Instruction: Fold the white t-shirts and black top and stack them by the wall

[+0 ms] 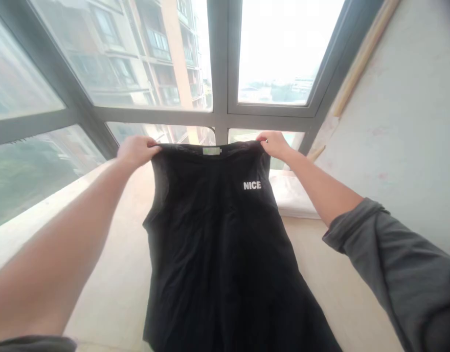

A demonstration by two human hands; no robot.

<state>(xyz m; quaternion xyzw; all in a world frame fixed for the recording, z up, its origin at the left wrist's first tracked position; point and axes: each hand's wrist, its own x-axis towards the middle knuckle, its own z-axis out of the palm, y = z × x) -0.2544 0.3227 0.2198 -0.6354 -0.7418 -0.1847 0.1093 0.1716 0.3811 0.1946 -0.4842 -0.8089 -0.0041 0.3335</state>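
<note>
A black sleeveless garment (221, 244) hangs spread out in front of me, with white letters reading NICE (252, 186) on its upper right part. Its top edge is stretched between my hands, and a pale label (211, 151) shows at the middle of the neckline. My left hand (139, 150) pinches the upper left corner. At the upper right corner, the fingers of my right hand (274, 144) are closed on the cloth. The garment's lower end runs out of the frame.
Grey window frames (220, 73) rise behind the garment, with tall buildings outside at the left. Below the glass is a pale ledge (111, 215). A whitish wall (404, 112) with a wooden strip (364, 58) along its edge stands at the right.
</note>
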